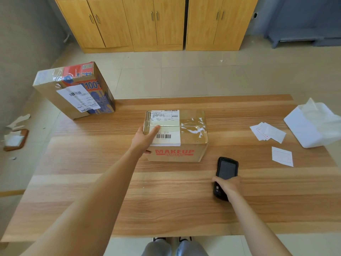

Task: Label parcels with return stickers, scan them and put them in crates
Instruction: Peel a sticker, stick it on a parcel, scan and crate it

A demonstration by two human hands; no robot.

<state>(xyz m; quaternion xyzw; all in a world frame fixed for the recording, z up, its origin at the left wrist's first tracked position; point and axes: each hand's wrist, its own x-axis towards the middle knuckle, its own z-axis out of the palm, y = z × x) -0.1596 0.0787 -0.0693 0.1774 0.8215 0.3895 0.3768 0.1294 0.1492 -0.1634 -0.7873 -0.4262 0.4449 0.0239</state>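
Head view: a person stands at a wood-grain table (92, 182) with both bare forearms reaching out.
Parcel: a brown cardboard box (177, 135) near the table's middle, taped with glossy clear strips, "MAKEUP" printed in red on the near side, long axis running left to right.
Label: a white shipping label (166, 126) with barcodes covers the left part of the box top.
Left hand: the left hand (145, 137) lies on the box's near-left top corner, fingers straight, thumb down the front face.
Right hand: the right hand (227, 184) is curled round a black handheld scanner (226, 172), which lies flat on the table with its screen end pointing away.
Stickers: several white paper slips with red print (267, 133) lie right of the box; 1 more (282, 156) sits nearer.
Far left: a taller printed carton (73, 89) with its own white label, at the table's far-left corner.
Far right: crumpled white wrapping (313, 124).
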